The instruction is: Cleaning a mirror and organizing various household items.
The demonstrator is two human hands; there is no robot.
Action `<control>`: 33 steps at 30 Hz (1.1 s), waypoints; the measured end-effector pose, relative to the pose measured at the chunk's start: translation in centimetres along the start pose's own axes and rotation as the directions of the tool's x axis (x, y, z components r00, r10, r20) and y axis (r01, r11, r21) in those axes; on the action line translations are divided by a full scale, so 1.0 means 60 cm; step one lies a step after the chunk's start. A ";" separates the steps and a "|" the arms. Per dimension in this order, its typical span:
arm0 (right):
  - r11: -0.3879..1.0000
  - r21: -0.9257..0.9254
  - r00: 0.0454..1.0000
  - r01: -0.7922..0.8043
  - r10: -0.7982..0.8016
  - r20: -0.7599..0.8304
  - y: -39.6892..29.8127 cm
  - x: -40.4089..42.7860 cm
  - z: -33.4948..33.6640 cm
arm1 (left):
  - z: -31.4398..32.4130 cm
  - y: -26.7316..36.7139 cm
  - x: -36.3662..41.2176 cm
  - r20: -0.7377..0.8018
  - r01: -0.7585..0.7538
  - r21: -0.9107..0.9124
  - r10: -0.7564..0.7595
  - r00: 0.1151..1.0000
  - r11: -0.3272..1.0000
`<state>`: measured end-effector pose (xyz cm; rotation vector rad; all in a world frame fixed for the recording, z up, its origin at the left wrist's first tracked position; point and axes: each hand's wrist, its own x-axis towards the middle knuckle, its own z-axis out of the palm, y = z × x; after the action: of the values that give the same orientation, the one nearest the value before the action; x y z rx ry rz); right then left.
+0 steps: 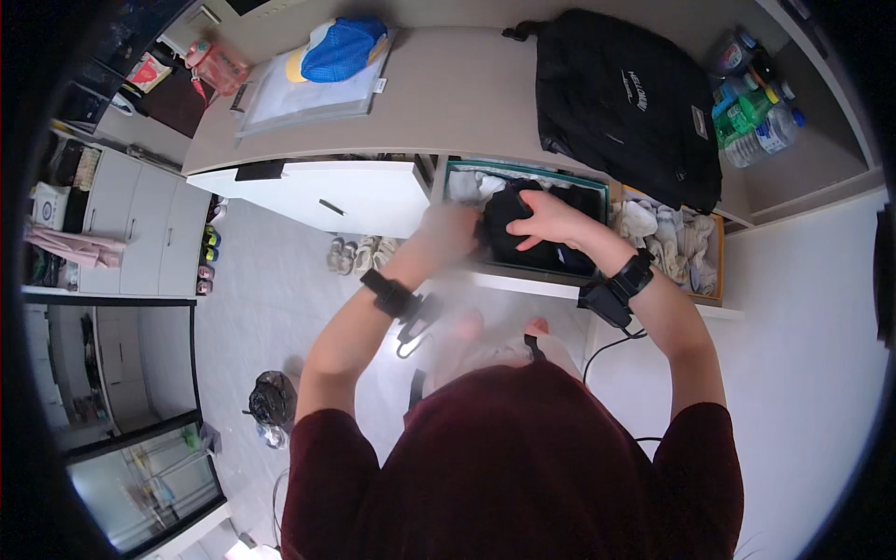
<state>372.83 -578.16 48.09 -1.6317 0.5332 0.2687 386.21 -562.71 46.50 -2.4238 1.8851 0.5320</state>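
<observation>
A dark bundle of folded cloth [502, 227] lies in a teal-rimmed box [607, 199] inside a pulled-out drawer. My right hand [553, 220] is on this bundle from the right, its fingers bent against the fabric. At the bundle's left side, my left hand [451, 234] is blurred and seems to touch the cloth; its fingertips are hidden. White cloth items [476, 185] fill the box's back left corner. More dark cloth [584, 199] sits to the right, partly under my right hand.
Right of the box, an orange-edged box [718, 259] holds several pale socks. A black backpack [623, 105] lies on the countertop [455, 91], near several plastic bottles [756, 115]. A blue cap [344, 50] rests on a clear folder [308, 105]. Shoes [364, 253] stand below the white drawer front [350, 199].
</observation>
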 end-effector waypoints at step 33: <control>0.874 -0.415 0.952 0.253 -0.148 0.268 -0.007 -0.042 0.012 | 0.038 -0.002 -0.129 -0.482 -0.125 -0.309 -0.042 0.875 0.943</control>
<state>370.93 -576.99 49.54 -2.0532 0.1200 0.4409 384.10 -554.89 46.51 -2.9682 2.1822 0.2722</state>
